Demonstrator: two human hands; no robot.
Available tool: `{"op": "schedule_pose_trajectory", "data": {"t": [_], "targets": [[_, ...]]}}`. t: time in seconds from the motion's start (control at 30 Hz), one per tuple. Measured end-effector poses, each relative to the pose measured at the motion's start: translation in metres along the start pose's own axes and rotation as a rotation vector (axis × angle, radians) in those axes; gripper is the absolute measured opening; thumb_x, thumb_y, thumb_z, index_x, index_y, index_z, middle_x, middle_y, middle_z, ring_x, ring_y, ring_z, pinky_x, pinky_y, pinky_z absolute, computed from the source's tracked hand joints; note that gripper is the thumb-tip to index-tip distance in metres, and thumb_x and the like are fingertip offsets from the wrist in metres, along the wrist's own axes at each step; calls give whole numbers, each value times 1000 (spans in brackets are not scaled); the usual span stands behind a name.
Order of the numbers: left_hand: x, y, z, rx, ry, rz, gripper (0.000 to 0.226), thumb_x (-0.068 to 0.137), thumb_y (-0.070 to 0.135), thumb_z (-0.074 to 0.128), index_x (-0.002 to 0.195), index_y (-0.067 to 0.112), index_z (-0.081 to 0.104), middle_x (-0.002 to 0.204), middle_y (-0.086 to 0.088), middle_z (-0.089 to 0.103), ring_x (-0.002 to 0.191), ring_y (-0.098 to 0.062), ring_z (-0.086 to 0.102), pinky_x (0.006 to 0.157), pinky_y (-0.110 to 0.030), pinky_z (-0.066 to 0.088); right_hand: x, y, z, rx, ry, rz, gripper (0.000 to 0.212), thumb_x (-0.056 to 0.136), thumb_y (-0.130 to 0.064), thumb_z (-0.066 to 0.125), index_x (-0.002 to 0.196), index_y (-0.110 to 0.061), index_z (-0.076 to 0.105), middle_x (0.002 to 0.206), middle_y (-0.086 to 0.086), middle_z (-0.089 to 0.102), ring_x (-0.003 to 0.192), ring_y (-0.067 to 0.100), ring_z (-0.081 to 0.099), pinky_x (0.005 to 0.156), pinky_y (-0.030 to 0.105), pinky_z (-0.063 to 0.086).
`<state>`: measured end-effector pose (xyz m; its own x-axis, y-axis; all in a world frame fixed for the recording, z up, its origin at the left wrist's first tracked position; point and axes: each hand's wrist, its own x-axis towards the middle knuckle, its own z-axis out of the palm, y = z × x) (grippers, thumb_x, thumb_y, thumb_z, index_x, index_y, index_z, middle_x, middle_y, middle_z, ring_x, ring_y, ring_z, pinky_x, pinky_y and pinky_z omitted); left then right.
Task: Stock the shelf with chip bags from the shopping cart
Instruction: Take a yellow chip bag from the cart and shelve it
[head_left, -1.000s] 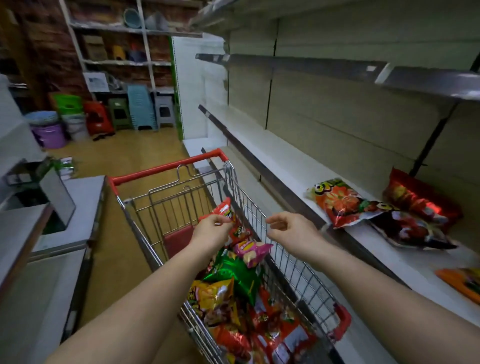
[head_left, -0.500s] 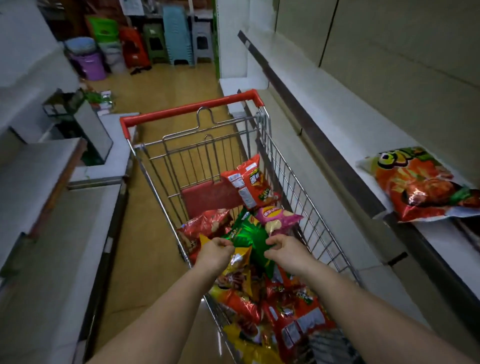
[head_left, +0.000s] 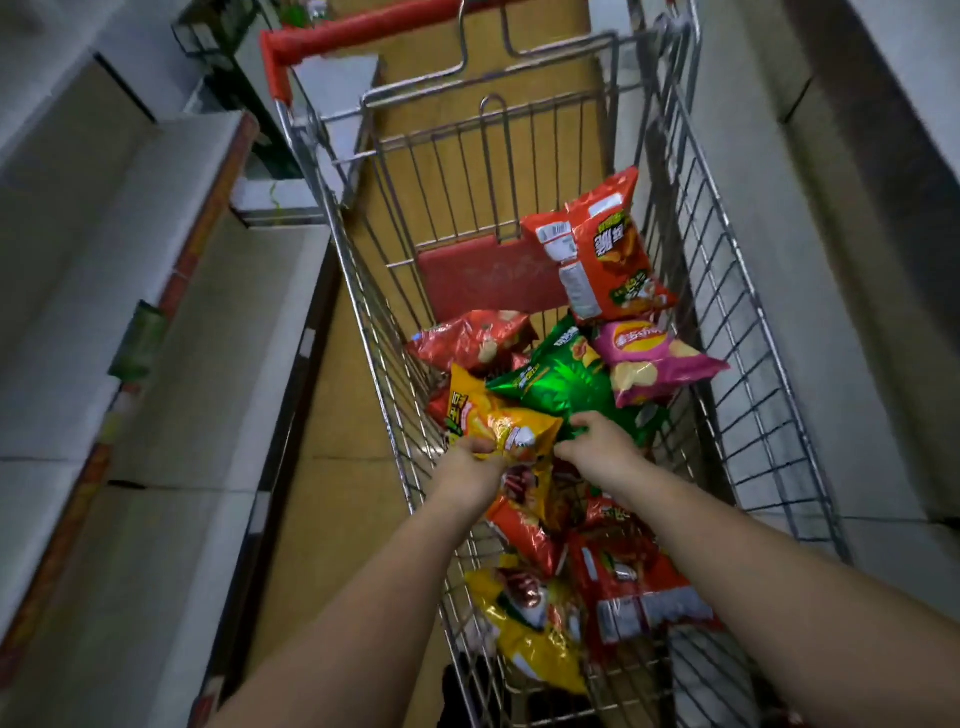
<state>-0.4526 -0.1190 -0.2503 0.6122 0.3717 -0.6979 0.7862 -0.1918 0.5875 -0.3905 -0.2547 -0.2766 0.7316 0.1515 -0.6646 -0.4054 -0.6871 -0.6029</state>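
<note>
Head view, looking steeply down into a wire shopping cart (head_left: 748, 332) with a red handle (head_left: 358, 31) at the far end and a red seat flap (head_left: 488, 278) folded against the inner grid.

Both arms reach into the basket from the near side. Left hand (head_left: 470, 467) at the near edge of a yellow chip bag (head_left: 498, 423); fingers curled, pinching the bag's lower edge. Right hand (head_left: 597, 447) on the near corner of a green chip bag (head_left: 563, 379); fingers bent round the crinkled foil, gripping it. The two hands sit just beside each other, mid-basket.

Other bags in the cart: a red-orange bag (head_left: 597, 249) standing tilted against the right wall at the far end, barcode panel facing up; a pink bag (head_left: 649, 364) just below it, touching the green one; a dark red bag (head_left: 470, 338) by the left wall; a red bag (head_left: 639, 587) and a second yellow bag (head_left: 535, 629) near the camera, partly under the forearms.

Floor (head_left: 332, 493) under and beside the cart is tan. Pale shelving (head_left: 78, 260) runs along the left; a pale shelf base (head_left: 831, 260) runs along the right. No chip bags visible on either in this view. Edges of frame are motion-blurred.
</note>
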Motion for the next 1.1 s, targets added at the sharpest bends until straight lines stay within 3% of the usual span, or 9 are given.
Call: {"op": "schedule_pose_trajectory", "data": {"t": [0.07, 0.17, 0.43, 0.57, 0.63, 0.7, 0.87, 0.97, 1.1], "targets": [[9, -1, 3, -22, -2, -28, 24, 94, 21, 56, 116, 14, 52, 109, -15, 59, 84, -24, 54, 67, -29, 42, 7, -3, 2, -40, 44, -43, 55, 88, -20, 59, 139, -10, 39, 116, 12, 58, 108, 28, 55, 86, 33, 44], [23, -6, 8, -53, -2, -58, 23, 94, 20, 55, 116, 17, 50, 101, -12, 57, 74, -18, 49, 62, -27, 38, 18, -7, 6, -132, 78, -112, 53, 90, -22, 58, 139, -12, 40, 127, 14, 56, 113, 28, 54, 89, 31, 42], [52, -22, 22, -178, 21, -148, 38, 95, 23, 53, 131, 16, 44, 107, -8, 54, 92, -23, 52, 77, -29, 43, 43, -10, 35, -409, -31, -203, 58, 88, -37, 59, 139, -14, 41, 135, 14, 45, 123, 31, 46, 97, 33, 39], [59, -29, 26, -211, 53, -193, 47, 96, 20, 50, 139, 11, 34, 89, -9, 62, 81, -21, 57, 61, -25, 40, 44, 10, 59, -459, -125, -104, 73, 87, -49, 56, 146, -15, 27, 137, 16, 42, 124, 34, 44, 98, 38, 39], [62, -30, 26, -204, 78, -208, 51, 96, 18, 49, 142, 11, 29, 81, -5, 56, 70, -18, 53, 56, -26, 38, 43, 17, 70, -395, -175, -31, 75, 88, -49, 54, 147, -17, 21, 136, 17, 46, 122, 36, 46, 95, 37, 39], [65, -30, 27, -228, 78, -229, 51, 96, 16, 48, 143, 11, 28, 98, -9, 57, 82, -23, 56, 60, -26, 38, 45, 18, 73, -336, -182, 31, 73, 88, -46, 53, 147, -19, 20, 133, 17, 50, 119, 37, 49, 91, 35, 40], [64, -29, 27, -288, 84, -251, 45, 94, 10, 46, 138, 10, 37, 102, -9, 54, 76, -19, 49, 50, -23, 35, 49, 14, 69, -243, -147, 7, 71, 82, -45, 62, 139, -13, 35, 129, 15, 53, 117, 34, 51, 90, 34, 41], [63, -28, 25, -362, 97, -270, 40, 93, 8, 46, 132, 7, 45, 100, -10, 53, 67, -15, 45, 47, -21, 33, 46, 23, 62, -82, -101, -45, 56, 79, -31, 71, 129, -16, 50, 117, 10, 61, 106, 29, 57, 81, 27, 42], [55, -23, 26, -427, 82, -258, 42, 91, 13, 56, 131, 8, 44, 101, -11, 55, 67, -15, 48, 56, -25, 39, 37, 38, 36, 302, -208, -4, 61, 76, -9, 74, 132, -16, 49, 112, 7, 63, 99, 23, 60, 84, 29, 46]]}}
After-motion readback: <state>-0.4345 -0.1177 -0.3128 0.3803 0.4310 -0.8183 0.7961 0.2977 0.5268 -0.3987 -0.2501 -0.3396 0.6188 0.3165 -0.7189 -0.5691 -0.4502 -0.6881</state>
